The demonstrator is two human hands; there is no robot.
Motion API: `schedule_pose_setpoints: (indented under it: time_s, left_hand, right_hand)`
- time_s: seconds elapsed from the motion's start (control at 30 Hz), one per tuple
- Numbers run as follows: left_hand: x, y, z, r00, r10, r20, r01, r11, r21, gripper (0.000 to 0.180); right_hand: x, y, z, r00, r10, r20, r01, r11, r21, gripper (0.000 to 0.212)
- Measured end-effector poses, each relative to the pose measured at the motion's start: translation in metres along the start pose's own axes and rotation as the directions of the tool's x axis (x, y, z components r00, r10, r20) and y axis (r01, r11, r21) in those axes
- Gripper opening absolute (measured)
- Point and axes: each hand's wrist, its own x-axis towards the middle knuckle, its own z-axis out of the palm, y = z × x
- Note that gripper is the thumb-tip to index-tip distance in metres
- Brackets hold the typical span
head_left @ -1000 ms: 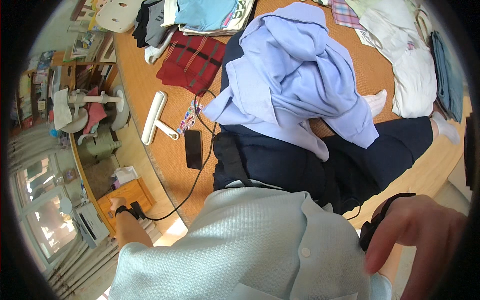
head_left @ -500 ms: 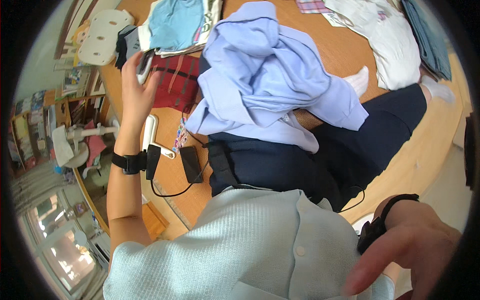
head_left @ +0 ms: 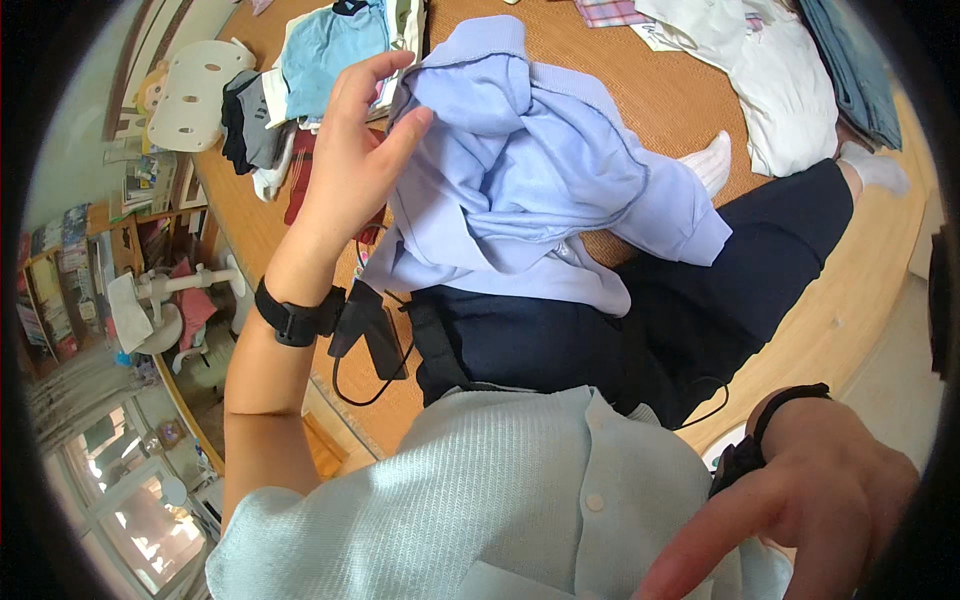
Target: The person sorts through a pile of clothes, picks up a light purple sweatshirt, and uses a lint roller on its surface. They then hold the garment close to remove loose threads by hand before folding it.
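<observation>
A rumpled lavender garment point(head_left: 530, 160), with a ribbed edge showing at its top, is heaped over my lap and the mat. At its left edge my left hand point(head_left: 365, 135) hovers with thumb and fingers apart. The fingertips overlap the cloth, and I cannot tell whether they touch it. Partly behind my left wrist lies a red plaid cloth point(head_left: 303, 178). My right hand point(head_left: 835, 490) is at the lower right, close to the camera and away from the clothes, its fingers stretched out and partly cut off by the frame, with nothing visible in it.
Folded clothes with a light blue top point(head_left: 335, 60) lie at the far left, beside grey and black items point(head_left: 255, 120). White clothing point(head_left: 780, 90) and folded jeans point(head_left: 850, 75) are at the far right. A black box point(head_left: 385, 340) on a cable lies by my left wrist.
My left hand has moved right, from over the red plaid cloth to the lavender garment's left edge. My right hand has shifted slightly, its fingers pointing lower.
</observation>
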Motion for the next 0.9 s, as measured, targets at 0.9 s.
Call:
schedule_pose_setpoints:
  time_s: [0.9]
  left_hand:
    - [0.011,-0.011,0.020,0.987,-0.159,0.036,0.163,0.969,-0.185,0.038]
  right_hand:
    - [-0.008,0.000,-0.028,0.999,-0.040,-0.037,0.038,0.998,-0.059,0.016]
